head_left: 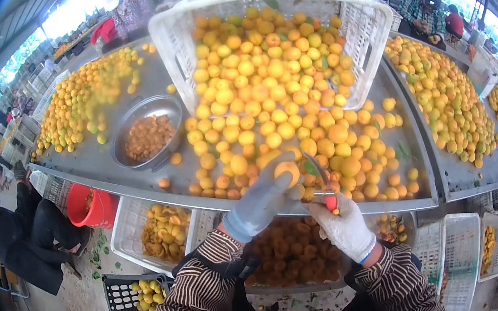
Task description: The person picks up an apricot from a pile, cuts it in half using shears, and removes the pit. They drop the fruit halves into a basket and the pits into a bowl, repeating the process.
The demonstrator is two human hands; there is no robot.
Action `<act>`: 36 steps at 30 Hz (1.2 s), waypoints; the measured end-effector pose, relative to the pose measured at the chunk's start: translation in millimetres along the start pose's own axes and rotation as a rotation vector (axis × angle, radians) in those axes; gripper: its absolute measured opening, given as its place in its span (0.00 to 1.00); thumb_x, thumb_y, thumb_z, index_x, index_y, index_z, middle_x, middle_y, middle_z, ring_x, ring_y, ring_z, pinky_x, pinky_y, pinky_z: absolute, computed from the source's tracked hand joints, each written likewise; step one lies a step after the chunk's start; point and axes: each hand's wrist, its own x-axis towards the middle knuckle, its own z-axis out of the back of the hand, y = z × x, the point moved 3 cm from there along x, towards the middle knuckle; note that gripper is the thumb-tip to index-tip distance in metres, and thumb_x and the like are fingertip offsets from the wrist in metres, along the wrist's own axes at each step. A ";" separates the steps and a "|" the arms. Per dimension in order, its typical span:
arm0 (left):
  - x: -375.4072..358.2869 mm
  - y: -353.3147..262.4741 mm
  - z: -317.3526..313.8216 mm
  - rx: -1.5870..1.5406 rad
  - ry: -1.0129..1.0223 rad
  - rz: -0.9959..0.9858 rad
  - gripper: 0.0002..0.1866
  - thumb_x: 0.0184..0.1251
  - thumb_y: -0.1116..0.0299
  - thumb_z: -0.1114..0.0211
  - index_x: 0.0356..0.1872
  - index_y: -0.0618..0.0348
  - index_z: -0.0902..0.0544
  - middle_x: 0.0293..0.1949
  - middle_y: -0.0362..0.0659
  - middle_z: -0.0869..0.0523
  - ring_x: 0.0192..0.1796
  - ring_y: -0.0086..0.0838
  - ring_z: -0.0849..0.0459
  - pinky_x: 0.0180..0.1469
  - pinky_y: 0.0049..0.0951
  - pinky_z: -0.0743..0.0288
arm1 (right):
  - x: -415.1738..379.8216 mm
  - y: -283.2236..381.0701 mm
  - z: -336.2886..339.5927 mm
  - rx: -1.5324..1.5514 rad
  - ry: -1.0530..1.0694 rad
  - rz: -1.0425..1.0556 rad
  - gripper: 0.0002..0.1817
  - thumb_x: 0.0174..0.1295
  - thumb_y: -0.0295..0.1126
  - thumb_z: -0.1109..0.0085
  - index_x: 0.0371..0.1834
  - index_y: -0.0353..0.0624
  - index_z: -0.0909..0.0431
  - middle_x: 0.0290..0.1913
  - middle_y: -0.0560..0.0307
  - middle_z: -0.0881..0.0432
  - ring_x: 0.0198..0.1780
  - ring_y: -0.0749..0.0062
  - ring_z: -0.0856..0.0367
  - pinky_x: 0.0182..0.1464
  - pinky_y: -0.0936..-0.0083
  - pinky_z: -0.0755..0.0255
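Observation:
My left hand (259, 201), in a grey glove, is closed around an orange-yellow apricot (287, 174) above the front edge of the metal table. Just right of it, my right hand (344, 223) wears a white glove and grips a small curved knife (322, 177) by its red handle, the blade pointing up beside the fruit. Behind both hands a pile of apricots (279, 98) spills forward from a white plastic crate (368, 55) tipped on its side. Below my wrists, a container of brownish-orange fruit pieces (296, 253) is partly hidden by my arms.
A metal basin (177, 111) with apricot pits or pieces stands left on the table. More apricots (75, 103) lie at the back left and on the right-hand table (443, 98). Below are a red bucket (89, 208), a white crate (127, 234) and a black crate (121, 310). Other people (13, 230) sit nearby.

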 end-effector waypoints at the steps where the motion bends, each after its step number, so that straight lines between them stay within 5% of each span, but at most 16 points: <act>1: 0.8 -0.4 0.0 -0.078 0.027 0.013 0.28 0.74 0.60 0.40 0.69 0.59 0.34 0.53 0.46 0.23 0.43 0.27 0.22 0.43 0.25 0.27 | 2.0 -3.0 1.2 -0.069 -0.014 0.068 0.14 0.67 0.35 0.40 0.51 0.40 0.24 0.24 0.65 0.23 0.21 0.82 0.24 0.24 0.81 0.29; 6: 0.5 -8.0 0.5 -0.096 0.138 0.013 0.26 0.73 0.70 0.42 0.69 0.61 0.36 0.58 0.48 0.24 0.56 0.34 0.20 0.57 0.36 0.21 | 0.9 -9.4 2.4 -0.226 -0.037 0.132 0.15 0.67 0.35 0.41 0.51 0.37 0.24 0.22 0.56 0.19 0.22 0.76 0.18 0.27 0.77 0.26; 8: -0.5 -10.5 2.2 0.154 0.060 -0.027 0.27 0.69 0.76 0.40 0.68 0.63 0.37 0.61 0.50 0.25 0.61 0.37 0.21 0.65 0.42 0.24 | -1.9 -2.9 1.2 -0.292 -0.040 0.122 0.14 0.67 0.35 0.41 0.50 0.37 0.24 0.23 0.53 0.19 0.24 0.70 0.17 0.29 0.74 0.25; 15: 2.3 -8.2 6.7 0.219 0.014 -0.043 0.27 0.65 0.82 0.37 0.64 0.62 0.35 0.61 0.50 0.25 0.59 0.36 0.20 0.63 0.39 0.23 | 3.4 -21.5 3.0 -0.473 -0.100 0.282 0.13 0.65 0.34 0.40 0.48 0.38 0.23 0.33 0.39 0.17 0.39 0.41 0.17 0.38 0.60 0.23; 26: -2.9 -14.0 15.1 0.634 0.025 -0.094 0.29 0.67 0.82 0.37 0.69 0.64 0.34 0.59 0.43 0.24 0.62 0.30 0.21 0.63 0.29 0.25 | -1.4 -7.4 -0.3 -0.723 -0.140 0.426 0.13 0.65 0.33 0.43 0.48 0.36 0.25 0.34 0.37 0.17 0.38 0.39 0.17 0.38 0.54 0.23; 29: -3.5 -8.5 18.5 0.634 -0.048 -0.119 0.28 0.58 0.73 0.29 0.62 0.58 0.25 0.58 0.49 0.19 0.60 0.36 0.20 0.62 0.32 0.27 | 0.0 -9.1 -1.4 -0.732 -0.107 0.398 0.14 0.66 0.34 0.45 0.49 0.36 0.27 0.33 0.35 0.18 0.38 0.39 0.18 0.39 0.52 0.23; 36: -5.9 -19.2 10.6 0.835 -0.015 -0.171 0.27 0.63 0.72 0.31 0.64 0.59 0.27 0.59 0.47 0.21 0.60 0.35 0.20 0.61 0.33 0.25 | 0.9 -21.2 -5.2 -0.703 -0.084 0.381 0.15 0.67 0.35 0.47 0.50 0.35 0.29 0.32 0.33 0.18 0.37 0.38 0.17 0.38 0.51 0.24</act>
